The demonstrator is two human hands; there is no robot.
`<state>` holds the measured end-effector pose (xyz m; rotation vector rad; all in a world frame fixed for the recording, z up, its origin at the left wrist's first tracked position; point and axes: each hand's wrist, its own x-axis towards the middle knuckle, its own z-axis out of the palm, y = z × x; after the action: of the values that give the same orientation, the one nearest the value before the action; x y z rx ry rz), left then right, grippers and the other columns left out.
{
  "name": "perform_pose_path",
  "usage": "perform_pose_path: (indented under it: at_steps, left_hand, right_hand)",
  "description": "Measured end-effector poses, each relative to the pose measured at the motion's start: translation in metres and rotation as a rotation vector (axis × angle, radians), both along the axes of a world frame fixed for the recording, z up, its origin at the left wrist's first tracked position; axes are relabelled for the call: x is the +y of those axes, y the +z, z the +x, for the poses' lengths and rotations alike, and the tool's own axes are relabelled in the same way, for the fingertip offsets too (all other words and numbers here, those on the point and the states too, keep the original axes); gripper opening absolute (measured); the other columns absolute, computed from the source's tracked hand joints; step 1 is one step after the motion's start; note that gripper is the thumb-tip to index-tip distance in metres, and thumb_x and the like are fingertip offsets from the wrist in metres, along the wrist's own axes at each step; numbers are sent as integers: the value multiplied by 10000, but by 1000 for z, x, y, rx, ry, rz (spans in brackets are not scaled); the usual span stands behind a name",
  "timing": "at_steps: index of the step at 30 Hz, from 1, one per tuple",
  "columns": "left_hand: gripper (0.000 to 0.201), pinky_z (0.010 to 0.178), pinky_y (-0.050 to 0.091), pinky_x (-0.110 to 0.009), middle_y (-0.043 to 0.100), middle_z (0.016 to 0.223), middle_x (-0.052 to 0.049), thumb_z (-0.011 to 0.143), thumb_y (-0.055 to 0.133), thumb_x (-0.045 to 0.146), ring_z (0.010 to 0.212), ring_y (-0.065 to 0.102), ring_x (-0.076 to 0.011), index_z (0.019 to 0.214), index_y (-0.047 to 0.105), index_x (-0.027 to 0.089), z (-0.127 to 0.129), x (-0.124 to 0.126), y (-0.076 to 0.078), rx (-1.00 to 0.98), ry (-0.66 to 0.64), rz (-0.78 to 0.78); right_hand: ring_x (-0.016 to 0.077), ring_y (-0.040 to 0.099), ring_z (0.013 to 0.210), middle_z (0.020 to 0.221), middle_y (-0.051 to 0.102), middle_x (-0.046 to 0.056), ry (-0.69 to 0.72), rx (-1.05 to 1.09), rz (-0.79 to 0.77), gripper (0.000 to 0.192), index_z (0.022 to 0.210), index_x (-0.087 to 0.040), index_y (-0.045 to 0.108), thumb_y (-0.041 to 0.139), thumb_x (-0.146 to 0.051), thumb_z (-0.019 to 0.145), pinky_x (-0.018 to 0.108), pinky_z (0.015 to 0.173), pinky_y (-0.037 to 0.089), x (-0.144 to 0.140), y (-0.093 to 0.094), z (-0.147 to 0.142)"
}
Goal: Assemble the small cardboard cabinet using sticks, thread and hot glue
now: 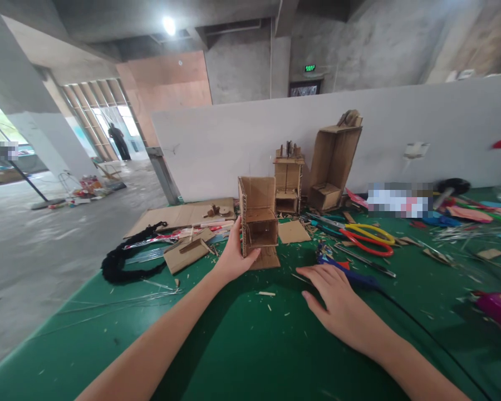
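My left hand (236, 253) grips the lower left side of a small cardboard box structure (261, 214), which has an upper recess and a lower compartment open toward me. A flap of cardboard sticks out at its base. To the right, my right hand (328, 289) hovers low over the green tabletop, fingers apart, with a thin stick (301, 278) by its fingertips; I cannot see it being held. Just beyond that hand lies a blue glue gun (350, 273) with a black cord. Red-and-yellow-handled scissors (369, 236) rest farther back.
Two taller cardboard structures, one narrow (287, 181) and one larger (336, 164), stand against the white partition (217, 147). Black yarn (121, 267) and cardboard pieces (187, 253) lie at left. A magenta tool (499, 312) sits at far right. Scraps litter the green table (242, 345).
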<state>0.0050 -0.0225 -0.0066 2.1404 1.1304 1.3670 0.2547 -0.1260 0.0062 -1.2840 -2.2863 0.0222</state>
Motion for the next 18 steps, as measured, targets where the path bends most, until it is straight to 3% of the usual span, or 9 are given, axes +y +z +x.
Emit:
perform_pose_path:
  at_steps: [9,14,16,18]
  left_hand:
    - [718,1094,295,-460,414,1348,-157,779,613,320,1320,341,-287,1381,245,184,-1,-4,5,-49,-9,2]
    - [701,1118,253,-473,498,1299,-132,763,645,384,1275,413,-283,1351,314,195,7,-6,18,-308,25,-76]
    - [698,1117,265,-470,488,1328,-127,796,607,427,1284,411,-274,1371,273,212,13,-7,21,-381,51,-99]
    - [662,1115,282,-462,440,1385,-117,857,507,475,1314,380,-255,1395,200,241,19,-7,21,-433,82,-118]
  right_hand:
    - [248,473,1173,1209,557,98,-18,50,-58,362,1268,-226,449,412,-286,913,475,975,410,3,-2,-2]
    - [246,449,1224,1292,513,106,-17,188,-133,414,1315,-236,394,420,-328,913,468,981,411,2,4,-11]
    - [237,511,1163,1250,548,114,-27,308,-183,423,1304,-226,406,436,-352,902,428,925,458,3,10,-17]
    - [214,607,975,1074,633,104,-63,440,-246,344,1183,-200,499,441,-365,887,367,801,509,6,18,-25]
